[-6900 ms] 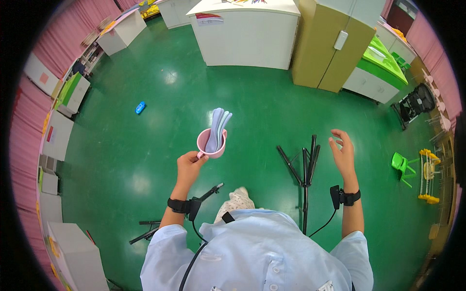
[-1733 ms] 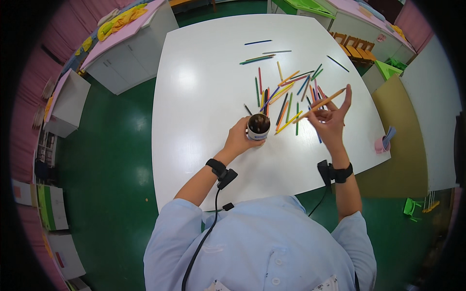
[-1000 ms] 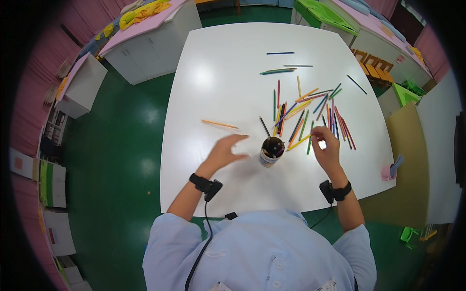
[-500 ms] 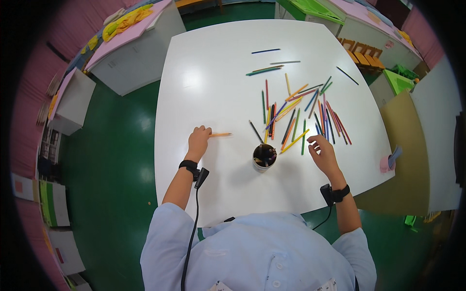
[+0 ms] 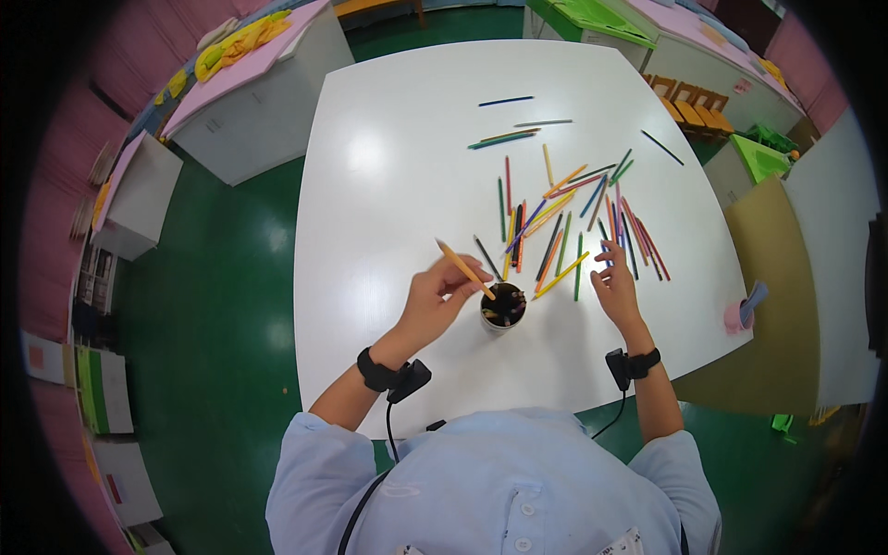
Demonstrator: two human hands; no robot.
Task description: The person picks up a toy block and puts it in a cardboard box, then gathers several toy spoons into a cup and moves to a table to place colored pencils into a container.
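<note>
My left hand (image 5: 437, 298) pinches a light orange colored pencil (image 5: 453, 256), tilted over the rim of a round cup (image 5: 502, 325). The pencil's lower end is at the cup's mouth and its point slants up to the left. Several pencils stand inside the cup's dark interior. My right hand (image 5: 616, 291) is open, fingers apart and slightly curled, beside a loose pile of colored pencils. Close to its fingertips lie a purple pencil (image 5: 619, 215) and a dark green pencil (image 5: 603, 229). A yellow pencil (image 5: 561, 275) lies between the cup and my right hand.
Scattered colored pencils cover the table's (image 5: 370, 185) right half, with a blue pencil (image 5: 506, 101) far back and a dark one (image 5: 662, 147) near the right edge. A pink cup (image 5: 737, 317) stands at the right edge. Cabinets (image 5: 250, 120) stand beyond the table.
My left hand has moved right from the table's left side to the cup, lifting the orange pencil and tilting it. My right hand has shifted slightly, its fingers now spread toward the pile.
</note>
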